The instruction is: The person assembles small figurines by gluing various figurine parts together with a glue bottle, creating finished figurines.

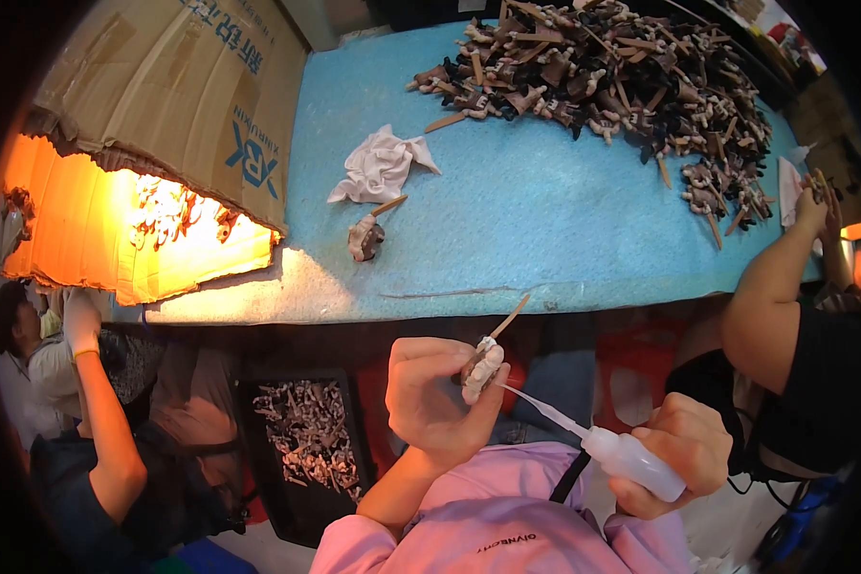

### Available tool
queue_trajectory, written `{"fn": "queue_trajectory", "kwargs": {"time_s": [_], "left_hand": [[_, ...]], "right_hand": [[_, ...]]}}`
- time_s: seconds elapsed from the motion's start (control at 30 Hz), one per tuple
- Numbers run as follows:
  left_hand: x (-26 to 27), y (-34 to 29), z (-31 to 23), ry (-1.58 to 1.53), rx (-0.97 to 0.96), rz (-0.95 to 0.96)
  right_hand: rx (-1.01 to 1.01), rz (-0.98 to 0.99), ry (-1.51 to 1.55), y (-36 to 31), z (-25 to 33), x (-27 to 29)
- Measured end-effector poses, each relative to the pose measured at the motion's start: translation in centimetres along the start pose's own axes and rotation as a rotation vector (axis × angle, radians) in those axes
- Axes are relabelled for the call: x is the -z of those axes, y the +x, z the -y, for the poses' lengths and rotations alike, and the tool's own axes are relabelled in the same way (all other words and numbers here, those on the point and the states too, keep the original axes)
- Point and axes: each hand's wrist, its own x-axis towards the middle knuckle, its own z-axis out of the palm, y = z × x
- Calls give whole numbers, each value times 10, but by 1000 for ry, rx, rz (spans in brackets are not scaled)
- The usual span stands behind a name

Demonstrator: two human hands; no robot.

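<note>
My left hand [435, 397] pinches a small figurine part [483, 368], white and brown, with a flat wooden stick [512, 316] rising from it. In my right hand [684, 450] is a translucent white squeeze bottle [631, 462]. Its long thin nozzle [540, 407] points left, and the tip is at or very near the figurine's lower side; contact cannot be made out. Both hands are in front of the table's near edge, above my lap. Beyond them on the table lies another brown figurine piece [364, 239] on a stick, beside a crumpled white cloth [385, 165].
A large heap of stick-mounted figurines [603, 72] covers the far right of the blue tabletop [507, 210]. At left stands a cardboard box [177, 86], lit orange inside, with pieces in it. A black tray [258, 459] of small parts sits below. Co-workers' arms [770, 268] flank me.
</note>
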Motion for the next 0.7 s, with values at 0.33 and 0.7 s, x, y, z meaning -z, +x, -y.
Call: {"fn": "queue_trajectory", "kwargs": {"time_s": [0.33, 0.7], "left_hand": [[0, 0, 2, 28, 1, -7], [0, 0, 3, 17, 17, -4]], "right_hand": [[56, 36, 65, 5, -1, -7], [44, 71, 35, 9, 1, -8]]}}
